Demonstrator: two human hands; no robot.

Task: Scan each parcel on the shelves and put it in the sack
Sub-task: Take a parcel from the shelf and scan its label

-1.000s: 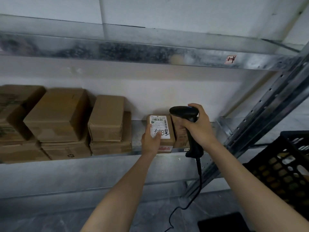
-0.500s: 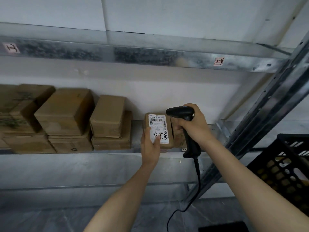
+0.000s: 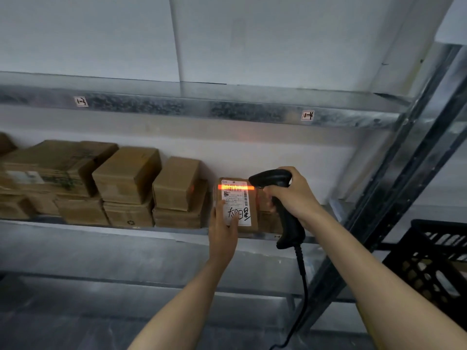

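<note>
A person's left hand (image 3: 223, 231) grips a small cardboard parcel (image 3: 253, 210) standing upright at the front edge of a metal shelf (image 3: 101, 238). The thumb lies across the lower part of its white label (image 3: 236, 200) and the fingers run up the parcel's left side. The right hand (image 3: 294, 195) is wrapped around the handle of a black scanner (image 3: 288, 226), whose head sits just to the right of the parcel's top corner. A bright orange-red beam (image 3: 236, 188) falls across the barcode near the top of the label, and black handwritten characters mark the label's lower half. A cable (image 3: 302, 281) drops from the base of the scanner's handle towards the bottom of the frame. Another brown box (image 3: 265, 218) stands just behind and to the right of the held parcel, partly hidden by the scanner. To the left, more cardboard boxes (image 3: 126, 175) are stacked in twos along the same shelf, the nearest stack (image 3: 177, 195) sitting just beside the parcel. The beam of the shelf above (image 3: 177, 109) carries two small handwritten tags, one reading 1-3 (image 3: 81, 101) and one 1-4 (image 3: 307, 115). A slanted metal upright (image 3: 409, 168) closes the shelving on the right, with a black plastic crate (image 3: 434, 261) at the right edge beyond it.
</note>
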